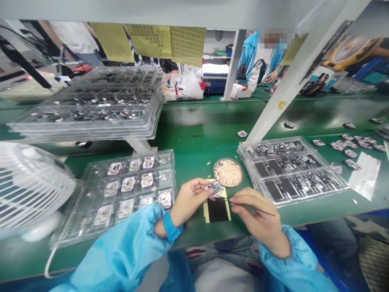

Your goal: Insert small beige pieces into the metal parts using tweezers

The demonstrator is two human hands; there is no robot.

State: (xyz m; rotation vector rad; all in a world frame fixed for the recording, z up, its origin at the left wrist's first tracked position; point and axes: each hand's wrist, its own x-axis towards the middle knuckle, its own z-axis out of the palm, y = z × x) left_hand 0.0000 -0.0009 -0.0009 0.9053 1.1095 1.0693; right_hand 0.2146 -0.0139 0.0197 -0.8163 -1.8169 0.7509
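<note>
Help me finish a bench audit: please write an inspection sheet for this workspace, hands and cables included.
Surface: green bench; pale bits lie loose beside the dish.
Work items: rounded part, thin dark tool, black pad with yellow edges, dish of small pale pieces.
Clutter: loose parts scattered at right, near a white sheet.
Left hand: fingers hold the rounded part.
Right hand: fingers grip the tool, tip near the part; contact unclear.
Cables: pale cord below the fan.
Surroundings: person in blue beyond the bench; stacked trays at upper left.
</note>
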